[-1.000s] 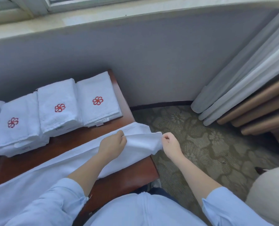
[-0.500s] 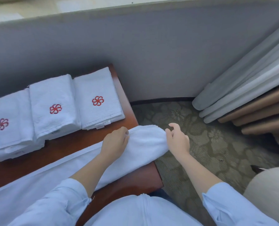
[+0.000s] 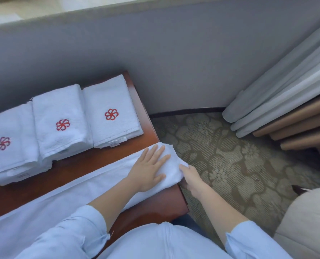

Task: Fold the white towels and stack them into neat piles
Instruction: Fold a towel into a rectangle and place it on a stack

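wooden table [image 3: 149,212], towel [image 3: 62,202] cut off left, right hand [image 3: 192,181] partly hidden

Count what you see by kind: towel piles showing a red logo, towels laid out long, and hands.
Logo piles: 3
Long towel: 1
Hands: 2, left hand and right hand
Total: 6

A long white towel [image 3: 71,189] was laid flat diagonally across the near side. Three folded piles [image 3: 62,116], red-emblemed, were ranged side by side behind it.
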The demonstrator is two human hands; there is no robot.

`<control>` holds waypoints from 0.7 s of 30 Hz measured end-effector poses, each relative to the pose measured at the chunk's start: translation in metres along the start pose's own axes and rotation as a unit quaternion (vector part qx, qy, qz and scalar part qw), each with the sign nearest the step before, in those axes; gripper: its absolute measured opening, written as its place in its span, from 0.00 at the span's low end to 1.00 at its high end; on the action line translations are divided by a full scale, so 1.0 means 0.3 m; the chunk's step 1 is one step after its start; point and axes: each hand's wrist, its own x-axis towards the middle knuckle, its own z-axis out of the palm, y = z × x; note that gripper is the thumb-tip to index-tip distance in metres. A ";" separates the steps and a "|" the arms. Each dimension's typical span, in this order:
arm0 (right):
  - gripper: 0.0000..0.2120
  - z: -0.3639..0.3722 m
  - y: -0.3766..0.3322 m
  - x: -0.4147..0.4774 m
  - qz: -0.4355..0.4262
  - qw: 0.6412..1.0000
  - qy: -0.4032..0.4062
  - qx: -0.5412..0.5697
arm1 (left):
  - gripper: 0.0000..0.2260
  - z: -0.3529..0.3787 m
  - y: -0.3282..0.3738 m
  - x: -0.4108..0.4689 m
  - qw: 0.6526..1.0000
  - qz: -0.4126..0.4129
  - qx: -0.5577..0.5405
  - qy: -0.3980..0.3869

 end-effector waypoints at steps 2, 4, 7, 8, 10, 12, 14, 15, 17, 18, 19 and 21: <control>0.18 0.009 -0.015 -0.012 -0.005 0.990 0.014 0.140 | 0.30 -0.008 0.001 0.001 1.000 -0.008 0.011 -0.015; 0.22 0.004 -0.030 -0.022 0.001 0.972 0.019 0.234 | 0.31 -0.013 0.014 -0.005 0.999 -0.032 0.023 -0.022; 0.21 -0.011 -0.057 -0.047 -0.012 0.961 0.022 0.277 | 0.32 -0.018 0.047 -0.025 0.995 -0.095 0.014 -0.023; 0.19 -0.015 -0.065 -0.059 -0.021 0.960 0.017 0.278 | 0.32 -0.020 0.059 -0.035 0.993 -0.113 -0.002 -0.024; 0.15 -0.022 -0.079 -0.087 -0.050 0.961 -0.003 0.271 | 0.28 -0.030 0.086 -0.051 0.988 -0.136 -0.065 -0.019; 0.13 -0.023 -0.093 -0.112 -0.086 0.965 -0.021 0.248 | 0.22 -0.053 0.115 -0.059 0.968 -0.163 -0.188 0.016; 0.13 -0.014 -0.112 -0.146 -0.127 0.970 -0.047 0.204 | 0.19 -0.092 0.148 -0.066 0.920 -0.204 -0.328 0.061; 0.13 -0.006 -0.125 -0.168 -0.150 0.971 -0.063 0.177 | 0.18 -0.118 0.161 -0.069 0.891 -0.217 -0.391 0.080; 0.16 0.019 -0.146 -0.230 -0.200 0.967 -0.109 0.112 | 0.17 -0.169 0.189 -0.092 0.812 -0.233 -0.522 0.118; 0.18 0.035 -0.158 -0.259 -0.224 0.961 -0.139 0.082 | 0.17 -0.195 0.196 -0.102 0.764 -0.238 -0.585 0.132; 0.21 0.050 -0.168 -0.284 -0.243 0.955 -0.163 0.056 | 0.16 -0.220 0.202 -0.110 0.717 -0.247 -0.636 0.143; 0.23 0.093 -0.176 -0.328 -0.268 0.946 -0.181 0.015 | 0.17 -0.264 0.211 -0.153 0.648 -0.270 -0.690 0.177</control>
